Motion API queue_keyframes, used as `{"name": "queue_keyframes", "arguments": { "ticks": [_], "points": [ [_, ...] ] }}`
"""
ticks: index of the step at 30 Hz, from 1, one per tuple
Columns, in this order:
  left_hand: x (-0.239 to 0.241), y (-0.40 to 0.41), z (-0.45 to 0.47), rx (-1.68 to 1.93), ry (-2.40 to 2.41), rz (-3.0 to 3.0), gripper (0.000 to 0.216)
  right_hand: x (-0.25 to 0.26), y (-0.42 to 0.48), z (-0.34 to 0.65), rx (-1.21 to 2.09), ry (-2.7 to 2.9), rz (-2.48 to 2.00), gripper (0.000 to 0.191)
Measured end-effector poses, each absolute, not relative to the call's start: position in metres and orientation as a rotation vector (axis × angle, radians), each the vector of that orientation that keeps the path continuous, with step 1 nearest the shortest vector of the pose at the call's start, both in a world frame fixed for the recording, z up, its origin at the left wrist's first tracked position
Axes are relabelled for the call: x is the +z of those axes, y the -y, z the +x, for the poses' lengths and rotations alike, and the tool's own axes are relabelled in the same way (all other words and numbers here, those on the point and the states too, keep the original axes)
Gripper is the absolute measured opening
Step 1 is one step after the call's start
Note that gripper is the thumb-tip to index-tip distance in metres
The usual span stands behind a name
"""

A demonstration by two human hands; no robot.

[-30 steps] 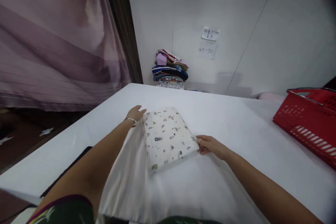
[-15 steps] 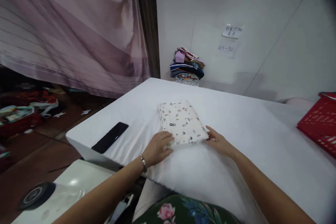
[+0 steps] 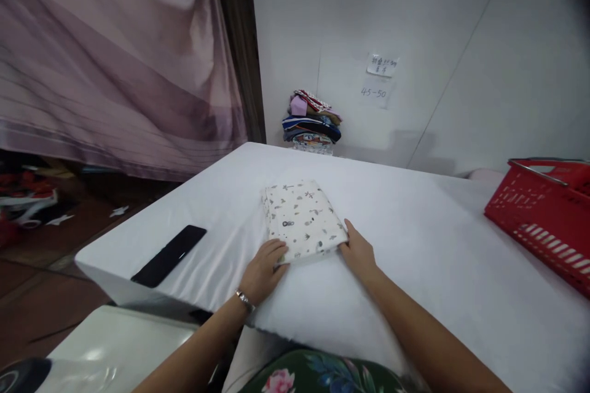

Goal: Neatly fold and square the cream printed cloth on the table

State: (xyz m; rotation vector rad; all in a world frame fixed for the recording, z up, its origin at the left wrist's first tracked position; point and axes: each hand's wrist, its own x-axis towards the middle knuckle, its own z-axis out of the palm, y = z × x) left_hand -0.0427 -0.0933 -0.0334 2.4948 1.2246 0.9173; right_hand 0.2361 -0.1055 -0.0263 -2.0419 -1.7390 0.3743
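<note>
A folded white cloth (image 3: pixel 304 218) with a small scattered print lies on the white-covered table (image 3: pixel 415 245) in front of me. My left hand (image 3: pixel 263 271), with a bracelet at the wrist, grips its near left corner, fingers on top and the thumb lower down. At the near right corner, my right hand (image 3: pixel 360 253) pinches the edge between thumb and fingers; part of this grip is hidden behind the hand.
A black phone (image 3: pixel 169 255) lies near the table's left edge. To the right stands a red plastic basket (image 3: pixel 544 215) with a metal handle. Folded fabrics (image 3: pixel 311 126) are stacked by the wall behind the table. A pink curtain (image 3: pixel 138 61) hangs at the left.
The view has turned to the right, so more of the red basket shows. My right hand has closed more firmly around the cloth's right corner; the cloth stays in about the same place.
</note>
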Motion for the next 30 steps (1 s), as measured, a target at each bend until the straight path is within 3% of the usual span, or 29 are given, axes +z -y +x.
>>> {"name": "queue_keyframes", "arguments": {
  "ticks": [11,19,25,30],
  "points": [
    [-0.039,0.093,-0.042,0.842,-1.285,2.521,0.03,-0.022,0.106,0.253,0.264,1.974,-2.036,0.031],
    [-0.032,0.1,-0.039,0.764,-1.306,2.46,0.031,-0.024,0.106,0.258,0.23,2.055,-2.127,0.019],
    [-0.027,0.111,-0.039,0.846,-1.24,2.404,0.034,-0.026,0.107,0.269,0.3,2.098,-2.108,0.027],
    [-0.022,0.116,-0.036,0.812,-1.214,2.456,0.038,-0.011,0.107,0.264,0.362,2.084,-1.88,0.057]
  ]
}}
